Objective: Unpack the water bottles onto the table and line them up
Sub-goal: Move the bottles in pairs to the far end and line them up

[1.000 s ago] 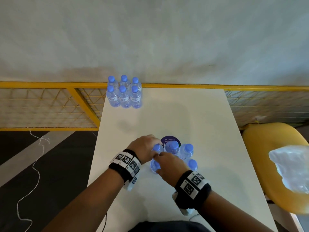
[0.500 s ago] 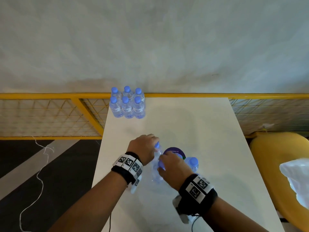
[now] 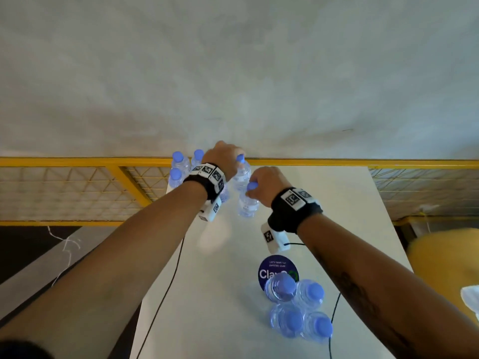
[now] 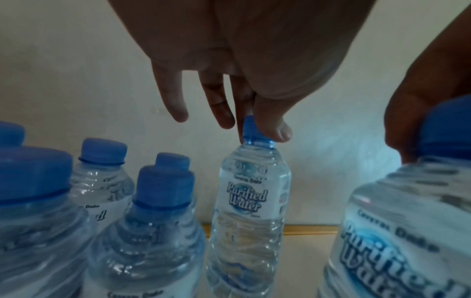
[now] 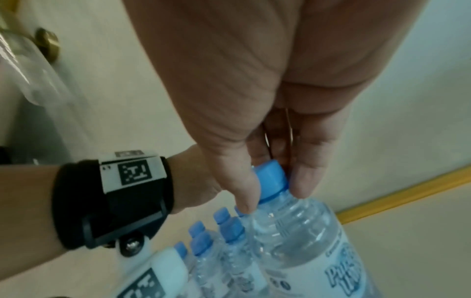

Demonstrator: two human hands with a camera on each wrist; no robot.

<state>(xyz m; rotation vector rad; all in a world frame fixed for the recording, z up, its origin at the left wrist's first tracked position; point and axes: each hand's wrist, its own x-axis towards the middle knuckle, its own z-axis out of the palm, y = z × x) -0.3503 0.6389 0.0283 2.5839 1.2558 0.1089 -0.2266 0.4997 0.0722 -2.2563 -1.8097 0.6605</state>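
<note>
While both of your arms reach out toward the far end of the white table (image 3: 298, 203), each hand carries one water bottle by its blue cap. Your left hand (image 3: 223, 158) pinches the cap of the far bottle (image 3: 242, 172) between thumb and fingertips; in the left wrist view that bottle (image 4: 251, 201) hangs upright with its "Purified Water" label facing the camera, and your ring and little fingers (image 4: 170, 96) hang straight and free beside the cap. Whether its base already touches the tabletop cannot be told. Your right hand (image 3: 267, 185) pinches the cap of the nearer bottle (image 3: 247, 206), just in front of the other one; the right wrist view shows the thumb and fingers closed around the cap and the bottle (image 5: 300, 242) tilted slightly below the palm. Both held bottles sit just to the right of the standing group of bottles (image 3: 178, 167) at the table's far left corner, against the yellow rail (image 3: 363, 161); the left wrist view shows several of those bottles (image 4: 153, 211) packed close together in rows, upright with caps on. Nearer to you, four more bottles (image 3: 298, 309) stand clustered together on the right part of the table, touching one another, and the rearmost one overlaps a round dark blue sticker (image 3: 272, 268). Black cables (image 3: 166, 288) trail over the tabletop toward you. Off the table's right edge you can see part of a yellow chair (image 3: 445, 255), blurred.
</note>
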